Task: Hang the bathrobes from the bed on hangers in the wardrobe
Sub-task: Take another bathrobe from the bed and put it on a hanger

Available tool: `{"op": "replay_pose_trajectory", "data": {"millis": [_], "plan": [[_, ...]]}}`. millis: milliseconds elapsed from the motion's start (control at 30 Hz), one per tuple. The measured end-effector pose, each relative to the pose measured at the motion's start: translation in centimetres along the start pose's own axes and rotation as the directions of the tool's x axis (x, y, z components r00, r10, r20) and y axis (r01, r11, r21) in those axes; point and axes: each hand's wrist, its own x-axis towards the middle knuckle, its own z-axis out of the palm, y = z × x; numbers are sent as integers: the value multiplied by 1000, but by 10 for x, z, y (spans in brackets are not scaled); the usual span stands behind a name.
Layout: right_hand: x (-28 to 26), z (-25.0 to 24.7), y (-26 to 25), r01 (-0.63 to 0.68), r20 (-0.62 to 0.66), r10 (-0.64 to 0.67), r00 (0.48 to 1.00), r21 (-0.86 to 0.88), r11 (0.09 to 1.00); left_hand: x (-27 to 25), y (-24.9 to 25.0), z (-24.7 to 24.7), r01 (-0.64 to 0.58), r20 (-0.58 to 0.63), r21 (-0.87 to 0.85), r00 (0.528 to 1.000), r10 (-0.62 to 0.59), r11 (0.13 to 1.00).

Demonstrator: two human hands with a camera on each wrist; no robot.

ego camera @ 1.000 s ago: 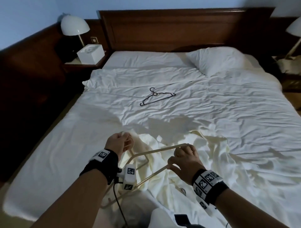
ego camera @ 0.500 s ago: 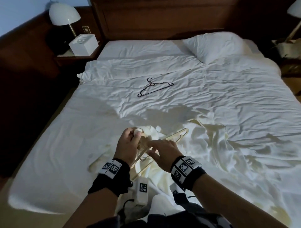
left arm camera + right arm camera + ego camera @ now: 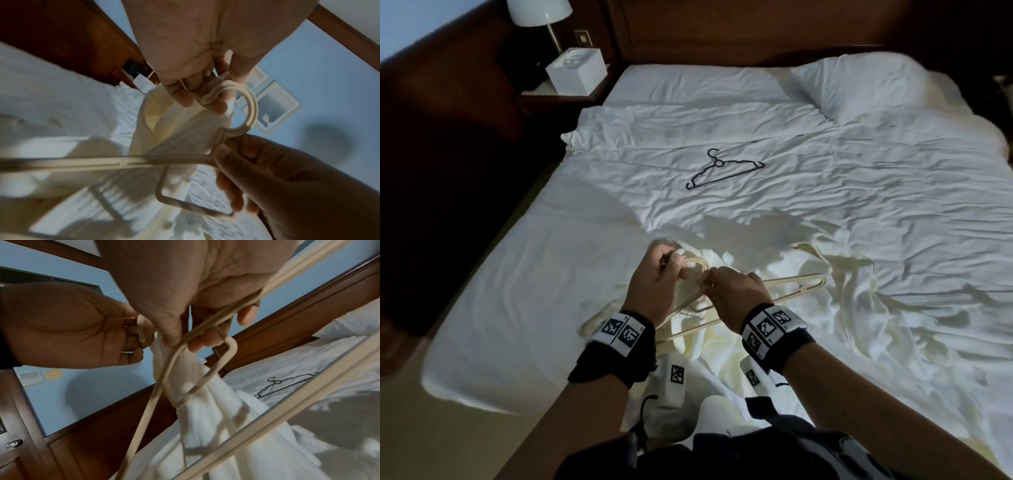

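Note:
A cream bathrobe (image 3: pixel 709 346) lies crumpled on the near part of the white bed (image 3: pixel 859 192). Both hands hold a beige plastic hanger (image 3: pixel 815 279) just above it. My left hand (image 3: pixel 664 270) pinches the tip of the hanger's hook (image 3: pixel 252 110) together with a fold of the bathrobe (image 3: pixel 164 129). My right hand (image 3: pixel 732 287) grips the hanger's neck just below the hook, fingers (image 3: pixel 205 339) curled round the bars. Robe fabric (image 3: pixel 216 418) hangs bunched through the hanger's small inner loop (image 3: pixel 230 353). A black hanger (image 3: pixel 718 163) lies flat mid-bed, beyond the hands.
A pillow (image 3: pixel 859 89) lies at the head on the right, against a dark wooden headboard (image 3: pixel 756 31). A nightstand at the back left carries a white box (image 3: pixel 577 72) and a lamp (image 3: pixel 539 10). Dark floor runs along the bed's left side.
My right hand has slid from the hanger's arm up to its neck, so both hands now meet at the hook. The view has dipped down toward the bed.

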Motion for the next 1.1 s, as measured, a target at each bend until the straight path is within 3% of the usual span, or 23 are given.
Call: {"op": "replay_pose_trajectory", "data": {"millis": [200, 333, 400, 467, 533, 567, 633, 733, 833, 900, 967, 1033, 1100], "plan": [[2, 2, -5, -76, 9, 75, 997, 155, 985, -2, -2, -2, -2, -102, 98, 995, 12, 995], [2, 7, -9, -82, 12, 81, 997, 252, 964, -6, -3, -1, 107, -96, -159, 988, -123, 981], [3, 12, -11, -89, -8, 96, 995, 295, 951, -8, 2, -2, 199, -33, -386, 973, -229, 901], [3, 15, -15, -96, -7, 105, 994, 338, 936, -8, 7, -6, 323, 107, -627, 937, -332, 709], [5, 19, -19, -98, -11, 110, 994, 386, 917, -6, 5, -12, 423, 239, -724, 895, -377, 545], [7, 22, -21, -102, -21, 122, 992, 420, 902, -6, 3, -14, 459, 282, -724, 878, -387, 514], [13, 25, -27, -112, -28, 140, 990, 461, 880, -6, -1, -16, 488, 290, -669, 866, -407, 561], [20, 29, -34, -122, 11, 130, 991, 433, 893, -1, -10, -24, 372, 121, -480, 925, -361, 794], [24, 32, -42, -103, 19, 106, 994, 436, 894, 5, -16, -37, 161, 21, -134, 987, -160, 978], [24, 35, -51, -101, 44, 92, 995, 460, 882, 5, -14, -44, 16, 16, 112, 1000, -18, 994], [24, 40, -60, -114, 76, 88, 993, 478, 871, 5, -13, -53, -139, 45, 269, 990, 132, 953], [25, 47, -68, -107, 88, 73, 993, 483, 869, 7, -16, -61, -261, 82, 331, 965, 248, 907], [27, 48, -75, -98, 83, 64, 994, 512, 853, 10, -18, -68, -307, 136, 286, 951, 279, 908]]}}
